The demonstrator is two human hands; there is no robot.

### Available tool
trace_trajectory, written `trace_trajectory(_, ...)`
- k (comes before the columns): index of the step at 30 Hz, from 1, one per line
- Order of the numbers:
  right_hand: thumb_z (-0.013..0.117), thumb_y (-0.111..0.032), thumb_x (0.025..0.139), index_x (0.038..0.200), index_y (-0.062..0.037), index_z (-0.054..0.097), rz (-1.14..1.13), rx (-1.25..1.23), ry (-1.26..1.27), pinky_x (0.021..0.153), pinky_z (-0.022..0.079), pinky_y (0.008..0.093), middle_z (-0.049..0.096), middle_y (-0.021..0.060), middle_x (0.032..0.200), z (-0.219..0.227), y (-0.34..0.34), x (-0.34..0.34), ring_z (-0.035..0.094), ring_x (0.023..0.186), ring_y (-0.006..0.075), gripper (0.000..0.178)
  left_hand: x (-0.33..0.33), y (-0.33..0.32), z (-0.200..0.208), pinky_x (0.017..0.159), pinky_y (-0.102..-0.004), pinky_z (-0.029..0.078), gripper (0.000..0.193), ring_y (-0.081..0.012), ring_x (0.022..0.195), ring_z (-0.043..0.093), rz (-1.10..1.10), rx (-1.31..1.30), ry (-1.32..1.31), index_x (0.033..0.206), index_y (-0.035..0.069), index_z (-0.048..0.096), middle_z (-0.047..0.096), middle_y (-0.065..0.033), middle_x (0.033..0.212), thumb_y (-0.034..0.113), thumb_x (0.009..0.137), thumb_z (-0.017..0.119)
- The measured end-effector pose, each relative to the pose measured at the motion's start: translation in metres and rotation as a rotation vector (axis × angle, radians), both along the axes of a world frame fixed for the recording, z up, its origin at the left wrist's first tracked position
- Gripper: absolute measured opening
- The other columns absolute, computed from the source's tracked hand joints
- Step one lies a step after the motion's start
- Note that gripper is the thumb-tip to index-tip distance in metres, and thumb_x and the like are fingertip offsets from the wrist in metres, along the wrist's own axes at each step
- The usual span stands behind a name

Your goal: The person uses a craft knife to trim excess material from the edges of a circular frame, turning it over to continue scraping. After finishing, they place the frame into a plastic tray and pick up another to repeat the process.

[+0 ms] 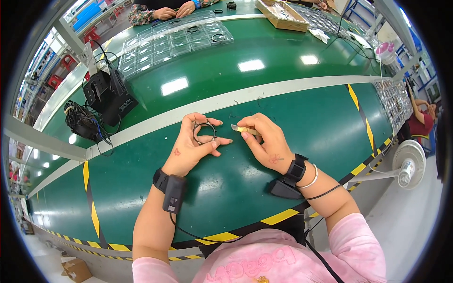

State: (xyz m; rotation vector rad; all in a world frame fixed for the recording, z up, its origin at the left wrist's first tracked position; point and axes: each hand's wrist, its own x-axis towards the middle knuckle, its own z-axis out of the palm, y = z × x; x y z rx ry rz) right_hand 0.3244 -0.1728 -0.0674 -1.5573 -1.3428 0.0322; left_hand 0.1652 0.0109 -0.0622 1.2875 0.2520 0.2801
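Near the green bench's (226, 184) front edge, the left hand (191, 148) pinched a dark ring (204, 132) in its grip; the right hand (266, 141) gripped a small blade (241, 128) just beside it.

Green workbench (283, 94) has clear compartment trays (160, 45) up top, a black power box (109, 94) with tangled cables, a cardboard box (281, 16), plus a white fan (409, 165) off right.

Dark metal ring (204, 132): thin, circular, open-centred, with a small tab on its rim. Held upright-tilted just above the green work surface, near its centre. Small blade tool (243, 129): slim, pale brass-coloured shaft with a light flat tip pointing left toward the ring, just beside it, not touching.
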Motion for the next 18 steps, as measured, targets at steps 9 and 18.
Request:
trace_trajectory(9,0.067,0.002,0.098,0.118,-0.0018,0.064,-0.061,0.061,0.057,0.065,0.047,0.0263,0.064,0.0076,0.1,-0.002,0.001,-0.001,0.059,0.075,0.0133,0.021,-0.004,0.006,-0.004,0.068,-0.03,0.053,0.043,-0.0253,0.089,0.074,0.019,0.019,-0.049,0.132,0.0,0.049,0.069,-0.0229,0.116,0.033,0.107,0.061)
trace_trajectory(18,0.068,0.001,0.098,0.116,-0.0017,0.064,-0.086,-0.017,0.104,0.068,0.049,0.0269,0.066,0.0086,0.101,0.001,-0.006,0.001,0.063,0.079,0.0154,0.019,-0.004,0.022,-0.006,0.071,-0.0369,0.043,0.082,-0.0333,0.085,0.062,-0.043,-0.818,-0.257,0.103,0.0,0.063,0.067,-0.0189,0.099,0.072,0.107,0.023)
